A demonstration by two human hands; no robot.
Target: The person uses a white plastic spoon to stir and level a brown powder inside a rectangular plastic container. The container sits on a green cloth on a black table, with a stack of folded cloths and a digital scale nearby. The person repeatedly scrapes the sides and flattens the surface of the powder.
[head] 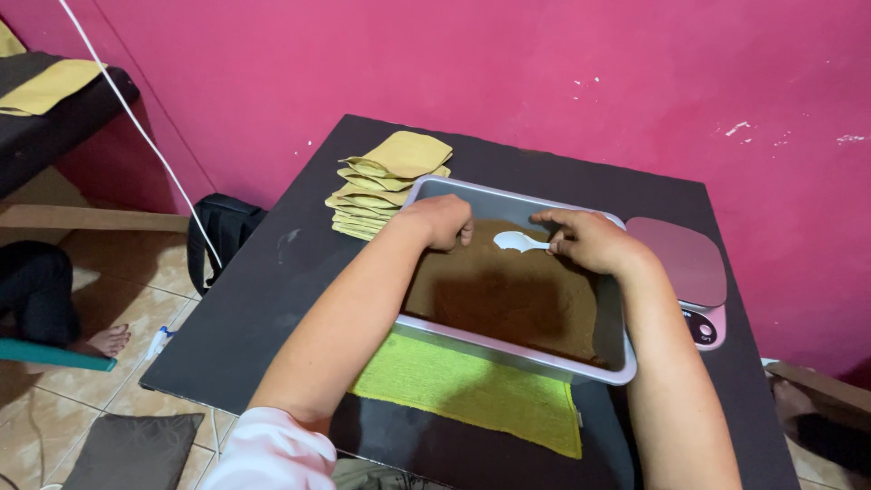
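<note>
Seen from above at a black worktop set against a magenta wall: both bare hands reaching into a rectangular metal tray filled with fine brown powder. Right hand pinching the handle of a white plastic spoon between closed fingers, bowl of the spoon lying on the powder near the tray's far side. Left hand curled into a loose fist just beside the spoon's bowl, knuckles down over the powder; impossible to tell whether anything sits inside it. Under the tray's near edge, a lime-green cloth. Beyond the far left corner, a stack of tan paper pouches. To the right, touching or just beside the tray, a pink kitchen scale. At left, on the tiled floor, another person's bare foot.
</note>
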